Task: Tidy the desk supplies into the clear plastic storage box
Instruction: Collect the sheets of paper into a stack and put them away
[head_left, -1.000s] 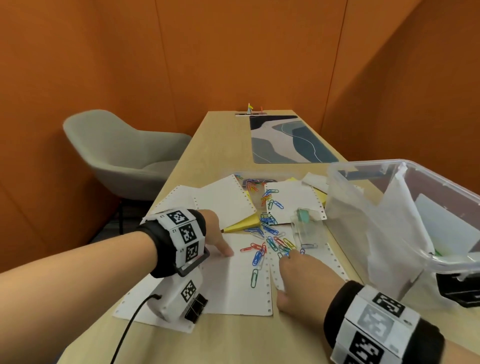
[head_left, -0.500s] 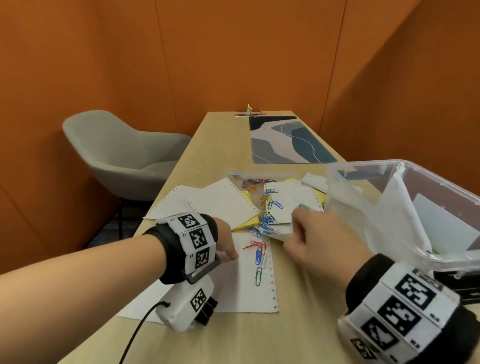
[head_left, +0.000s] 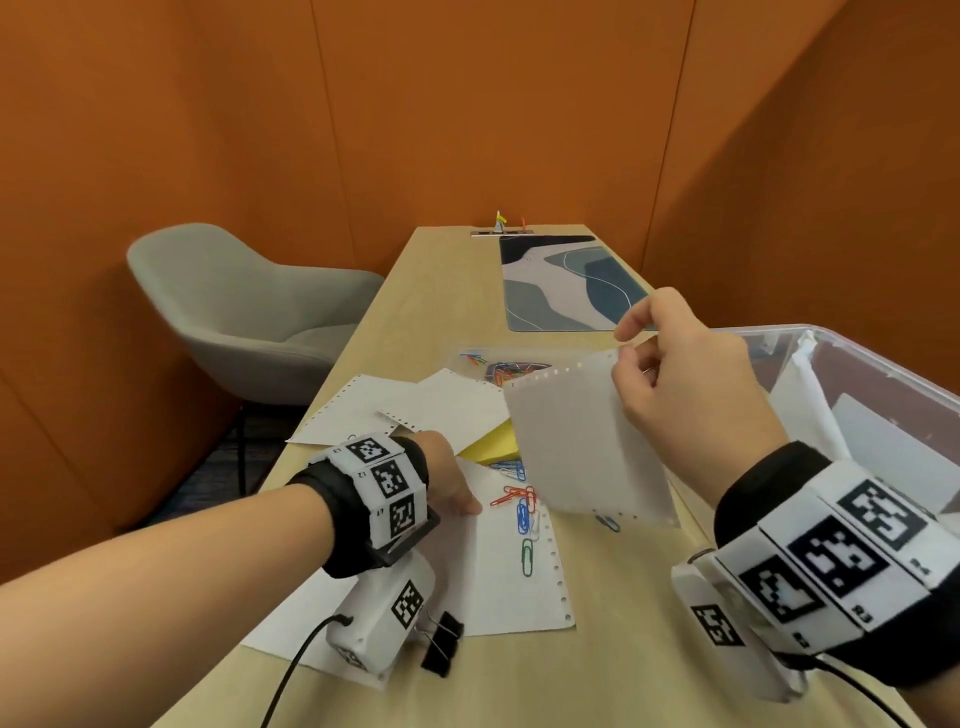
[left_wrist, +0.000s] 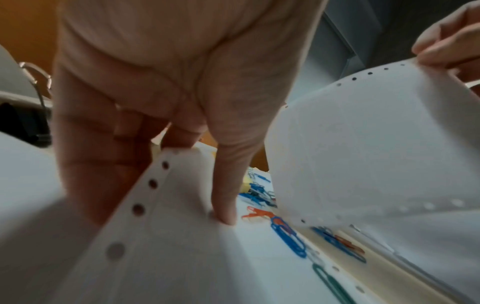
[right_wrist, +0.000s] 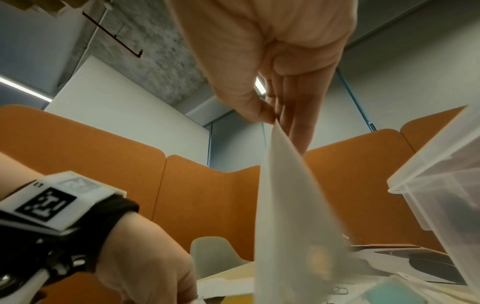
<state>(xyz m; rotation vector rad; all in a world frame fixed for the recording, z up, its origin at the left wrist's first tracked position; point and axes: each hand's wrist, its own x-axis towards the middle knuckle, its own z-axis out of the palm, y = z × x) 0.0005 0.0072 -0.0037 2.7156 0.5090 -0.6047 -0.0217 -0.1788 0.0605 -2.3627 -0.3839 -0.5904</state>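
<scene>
My right hand (head_left: 623, 351) pinches the top edge of a white perforated sheet (head_left: 582, 447) between thumb and fingers and holds it hanging above the desk, just left of the clear plastic storage box (head_left: 831, 333). The right wrist view shows that pinch (right_wrist: 272, 121) on the sheet (right_wrist: 285, 205). My left hand (head_left: 457, 493) presses down on another white sheet (head_left: 498, 582) lying flat; its thumb tip (left_wrist: 226, 216) rests on the paper. Coloured paper clips (head_left: 524, 514) lie scattered on and beside that sheet. A yellow note pad (head_left: 493, 444) peeks out under the papers.
The box holds white paper and a plastic bag. More white sheets (head_left: 374, 410) and a small clear bag of clips (head_left: 511, 370) lie farther back. Black binder clips (head_left: 441, 644) sit by my left wrist. A patterned desk mat (head_left: 566, 280) lies at the far end, a grey chair (head_left: 249, 312) on the left.
My right hand took the sheet from the pile of clips and lifted it up and to the right, toward the box. Clips slid off it onto the desk. The left hand stayed pressing down.
</scene>
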